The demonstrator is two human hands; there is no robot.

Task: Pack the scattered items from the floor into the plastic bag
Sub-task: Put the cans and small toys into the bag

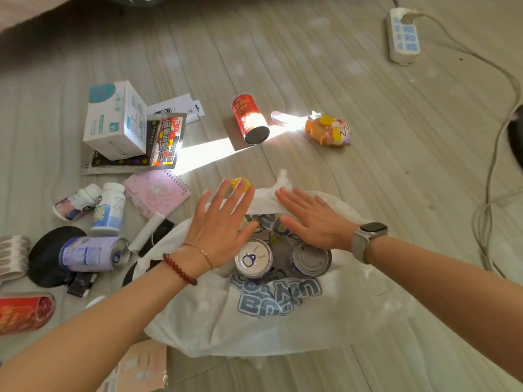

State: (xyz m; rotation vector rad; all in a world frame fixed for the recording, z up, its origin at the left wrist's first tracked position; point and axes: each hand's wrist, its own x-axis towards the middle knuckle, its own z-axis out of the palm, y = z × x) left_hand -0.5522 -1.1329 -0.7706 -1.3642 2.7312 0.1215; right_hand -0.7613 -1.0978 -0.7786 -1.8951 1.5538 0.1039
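A white plastic bag (pixel 283 321) with blue lettering lies open on the floor. Two silver-topped cans (pixel 253 258) stand inside it. My left hand (pixel 219 224) hovers flat over the bag's far left rim, fingers spread, holding nothing. My right hand (pixel 314 216) is also flat and empty over the far right rim. A small yellow thing (pixel 240 183) peeks out behind my left fingertips. On the floor lie a red can (pixel 250 118), a purple can (pixel 90 254), a toy figure (pixel 329 131), a white box (pixel 116 120), two pill bottles (pixel 109 207) and a pink notebook (pixel 157 192).
A snack packet (pixel 167 142) and papers lie under the white box. A black disc (pixel 48 258) and another red can (pixel 25 311) sit at the left edge. A power strip (pixel 403 35) with a cable runs along the right side.
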